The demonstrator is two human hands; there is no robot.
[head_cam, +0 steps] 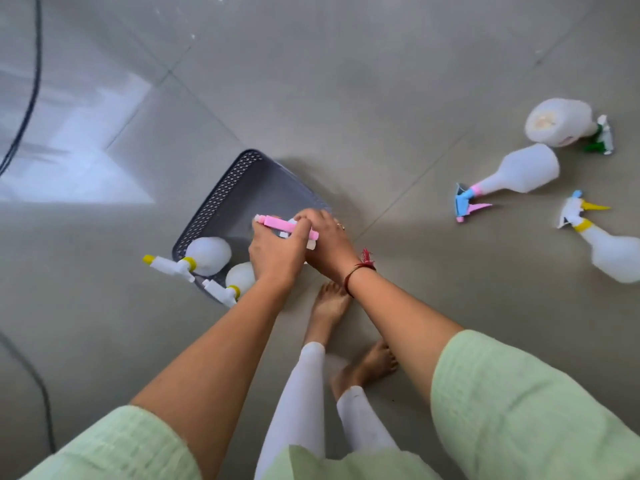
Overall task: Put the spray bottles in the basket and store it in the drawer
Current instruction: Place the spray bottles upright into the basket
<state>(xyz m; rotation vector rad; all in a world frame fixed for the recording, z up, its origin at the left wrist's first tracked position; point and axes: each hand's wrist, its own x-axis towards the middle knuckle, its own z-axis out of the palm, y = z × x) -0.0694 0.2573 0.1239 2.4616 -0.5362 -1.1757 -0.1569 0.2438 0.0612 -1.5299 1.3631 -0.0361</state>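
Both hands, left hand [277,252] and right hand [327,242], grasp a pink-topped spray bottle [285,225] over the grey basket [221,195] | two yellow-capped bottles [207,256] inside | three bottles [519,171] lie apart on the floor [346,98]

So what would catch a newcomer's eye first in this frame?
Both hands, left hand and right hand, clasp a pink-headed spray bottle over the grey basket at centre, which already holds two yellow-collared bottles. Three more bottles lie on the floor to the right.
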